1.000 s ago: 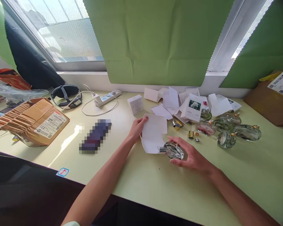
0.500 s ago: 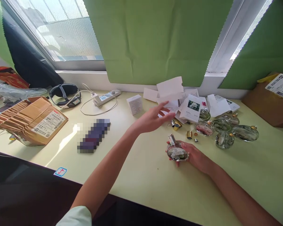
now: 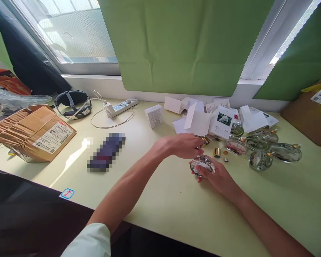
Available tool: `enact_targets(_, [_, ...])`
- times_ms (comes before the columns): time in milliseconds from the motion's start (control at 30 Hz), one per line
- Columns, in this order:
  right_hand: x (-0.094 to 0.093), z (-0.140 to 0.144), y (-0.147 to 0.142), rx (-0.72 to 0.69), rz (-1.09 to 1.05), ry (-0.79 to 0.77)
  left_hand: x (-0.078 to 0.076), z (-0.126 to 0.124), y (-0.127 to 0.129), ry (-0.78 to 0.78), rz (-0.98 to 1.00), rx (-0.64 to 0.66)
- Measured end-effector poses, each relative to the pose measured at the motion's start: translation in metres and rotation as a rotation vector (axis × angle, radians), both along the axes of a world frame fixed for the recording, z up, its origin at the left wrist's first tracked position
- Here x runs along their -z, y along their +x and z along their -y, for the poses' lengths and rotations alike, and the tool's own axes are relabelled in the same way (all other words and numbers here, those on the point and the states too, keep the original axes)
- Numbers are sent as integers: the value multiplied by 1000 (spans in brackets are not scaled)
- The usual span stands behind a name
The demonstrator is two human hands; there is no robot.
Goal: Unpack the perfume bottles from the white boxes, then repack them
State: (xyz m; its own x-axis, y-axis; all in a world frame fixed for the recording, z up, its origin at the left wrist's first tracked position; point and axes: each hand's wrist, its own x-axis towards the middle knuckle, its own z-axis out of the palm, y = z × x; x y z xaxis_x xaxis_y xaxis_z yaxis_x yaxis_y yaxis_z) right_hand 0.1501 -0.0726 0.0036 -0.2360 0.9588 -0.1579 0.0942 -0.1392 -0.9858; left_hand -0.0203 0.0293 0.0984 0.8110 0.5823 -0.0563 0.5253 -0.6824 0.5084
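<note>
In the head view, a round glass bottle (image 3: 202,166) is gripped by the closed fingers of the right hand (image 3: 216,175), just above the pale green table (image 3: 160,200). The bottle's top is pinched by the curled fingers of the left hand (image 3: 183,145). Beyond the bottle lie a gold cap (image 3: 217,152), more glass bottles (image 3: 259,150) and white cartons (image 3: 220,123).

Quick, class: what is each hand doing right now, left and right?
Left hand: fingers closed at the top of the bottle; what they pinch cannot be told.
Right hand: closed around the bottle, holding it.
</note>
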Motion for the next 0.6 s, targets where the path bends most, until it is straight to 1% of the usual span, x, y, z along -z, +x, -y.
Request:
enact_targets(67, [3, 2, 1, 84, 117, 27, -2, -7, -6, 98, 8, -128])
enact_targets(100, [5, 3, 2, 112, 147, 33, -3, -12, -10, 119, 39, -195])
enact_targets(133, [6, 3, 5, 133, 148, 39, -2, -16, -15, 108, 70, -241])
enact_targets(200, [6, 2, 9, 151, 74, 44, 2, -24, -21, -9, 69, -254])
enact_targets(267, [6, 0, 11, 159, -31, 42, 11, -27, -20, -125, 37, -229])
enact_targets(333, [5, -2, 12, 155, -109, 30, 21, -26, -14, -168, 33, -224])
enact_targets(400, [5, -3, 12, 132, -156, 13, 26, -22, -6, -155, 62, -175])
enact_targets(433, [5, -4, 12, 118, -170, 3, 26, -20, -3, -135, 89, -123])
enact_targets(533, [6, -7, 14, 88, -186, -22, 17, -13, 4, -113, 159, 114])
enact_targets(600, [6, -8, 15, 60, -177, -24, 11, -10, 6, -117, 157, 241])
